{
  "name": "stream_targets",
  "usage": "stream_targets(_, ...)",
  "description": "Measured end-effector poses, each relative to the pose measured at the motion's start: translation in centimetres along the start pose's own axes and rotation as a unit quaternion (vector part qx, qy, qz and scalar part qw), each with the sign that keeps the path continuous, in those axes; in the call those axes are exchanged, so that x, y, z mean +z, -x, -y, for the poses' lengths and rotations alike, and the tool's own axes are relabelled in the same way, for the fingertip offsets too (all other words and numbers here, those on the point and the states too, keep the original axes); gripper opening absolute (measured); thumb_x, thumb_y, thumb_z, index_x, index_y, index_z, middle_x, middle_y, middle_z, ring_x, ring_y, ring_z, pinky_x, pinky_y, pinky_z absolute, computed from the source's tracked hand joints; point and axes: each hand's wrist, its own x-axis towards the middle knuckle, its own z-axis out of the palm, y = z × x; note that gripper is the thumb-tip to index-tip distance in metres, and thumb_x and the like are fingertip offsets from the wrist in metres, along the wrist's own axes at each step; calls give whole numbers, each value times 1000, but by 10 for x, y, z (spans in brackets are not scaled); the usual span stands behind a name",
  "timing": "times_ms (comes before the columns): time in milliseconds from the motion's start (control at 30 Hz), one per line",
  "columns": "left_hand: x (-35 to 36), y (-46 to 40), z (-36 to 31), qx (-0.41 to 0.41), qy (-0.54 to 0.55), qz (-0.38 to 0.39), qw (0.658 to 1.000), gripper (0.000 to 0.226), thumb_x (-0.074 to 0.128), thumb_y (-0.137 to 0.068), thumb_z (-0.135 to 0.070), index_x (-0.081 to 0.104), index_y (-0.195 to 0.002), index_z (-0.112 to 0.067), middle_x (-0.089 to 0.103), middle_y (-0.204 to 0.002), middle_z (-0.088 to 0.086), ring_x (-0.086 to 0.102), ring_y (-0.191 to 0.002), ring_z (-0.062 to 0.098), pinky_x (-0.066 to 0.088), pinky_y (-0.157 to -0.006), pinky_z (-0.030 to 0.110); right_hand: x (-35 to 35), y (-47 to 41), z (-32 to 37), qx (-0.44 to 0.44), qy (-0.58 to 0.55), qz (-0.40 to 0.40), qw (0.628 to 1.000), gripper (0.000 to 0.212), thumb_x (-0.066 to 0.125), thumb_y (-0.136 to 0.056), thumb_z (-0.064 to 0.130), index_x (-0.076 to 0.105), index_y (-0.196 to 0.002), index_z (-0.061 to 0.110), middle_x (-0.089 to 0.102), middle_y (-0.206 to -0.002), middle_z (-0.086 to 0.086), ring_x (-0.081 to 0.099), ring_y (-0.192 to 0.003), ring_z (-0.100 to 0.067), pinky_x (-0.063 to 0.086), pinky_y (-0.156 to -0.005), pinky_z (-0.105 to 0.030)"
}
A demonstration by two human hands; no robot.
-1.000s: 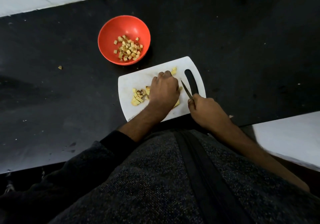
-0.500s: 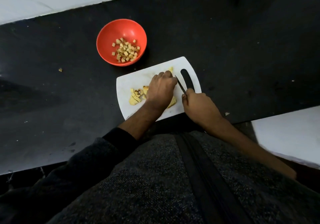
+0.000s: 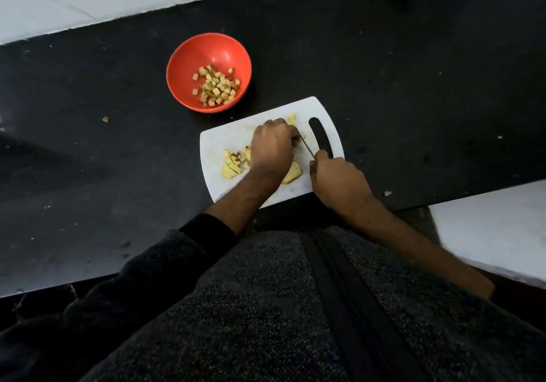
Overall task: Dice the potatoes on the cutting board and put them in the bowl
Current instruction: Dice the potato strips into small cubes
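Right at the centre of the frame, the left hand point(image 3: 273, 148) curls down over potato pieces point(image 3: 233, 164) on the white plastic cutting board point(image 3: 218, 142), while the right hand point(image 3: 336, 179) grips a thin-bladed knife point(image 3: 307, 147), blade angled toward the left fingertips. Up and to the left, the red round bowl point(image 3: 189, 62) on the black countertop point(image 3: 413, 71) holds diced potato cubes point(image 3: 217, 86).

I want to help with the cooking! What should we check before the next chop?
1. Right hand grips the knife: ok.
2. Left hand holds down a potato piece: ok.
3. Left fingertips clear of the blade: cannot tell, very close.
4. Cutting board flat on the counter: ok.
5. Red bowl nearby with room for more: ok.
6. Big potato chunk left to dice: ok.
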Motion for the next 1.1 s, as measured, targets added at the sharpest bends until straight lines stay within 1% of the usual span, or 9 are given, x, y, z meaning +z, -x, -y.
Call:
stream_targets(133,0,-5,0,-3,-10,10,1000,20,64,-94,-14,77,-108,-18,71,-103,4,60,-99,22,48,-84,34,-1,-2,3,-3,-8,14,1000,21,34,-105,24,46,-110,9,65,-97,-16,65,-90,-37,38,-66,-38)
stream_targets(333,1,-8,-1,-1,-24,11,1000,18,63,-95,-15,77,-106,-20,71,-103,2,60,-100,20,47,-88,35,-5,-7,5,9,-21,35,999,19,34,-104,21,47,-111,9,63,-98,-15,63,-90,-35,40,-67,-39)
stream_targets(500,4,-7,0,-29,-7,2,1000,16,65,-90,-12,77,-96,-21,71,-95,0,61,-94,20,44,-85,34,0,-12,5,31,-71,65,995,20,34,-103,19,47,-111,6,63,-102,-20,63,-93,-40,42,-70,-41)
stream_targets(600,6,-5,0,-40,9,-3,999,12,68,-88,-11,75,-92,-19,72,-93,0,61,-92,19,44,-85,34,6,3,-2,15,-61,65,996,13,36,-101,16,45,-105,8,64,-96,-20,64,-89,-41,41,-67,-39)
stream_targets(733,6,-8,2,-50,3,7,999,9,68,-88,-11,74,-92,-18,71,-95,2,60,-95,21,44,-87,35,8,18,-7,8,-24,70,997,19,36,-101,17,45,-113,5,63,-97,-20,64,-88,-42,37,-64,-39)
stream_targets(867,5,-8,1,-59,-15,10,998,8,65,-92,-15,73,-92,-18,71,-96,2,59,-96,22,42,-88,36,-7,17,1,13,-38,36,999,14,35,-102,20,42,-100,9,62,-97,-21,62,-88,-43,37,-65,-39)
stream_targets(933,6,-9,2,-60,-15,17,998,11,64,-92,-14,73,-93,-18,71,-95,3,59,-96,23,42,-88,36,-10,12,7,5,-41,19,999,16,35,-103,21,43,-103,7,62,-95,-20,62,-88,-43,38,-65,-39)
stream_targets(1000,6,-10,2,-61,-12,28,998,14,63,-92,-11,74,-95,-17,71,-96,4,59,-96,23,43,-89,36,-10,4,11,5,-48,27,998,18,35,-104,21,46,-107,7,61,-96,-19,62,-89,-41,38,-65,-38)
stream_targets(1100,6,-9,2,-63,-3,37,997,16,64,-91,-9,76,-99,-17,72,-98,3,60,-96,22,45,-91,37,-7,-4,12,8,-57,31,998,20,34,-104,22,48,-108,8,62,-97,-19,62,-89,-40,39,-66,-38)
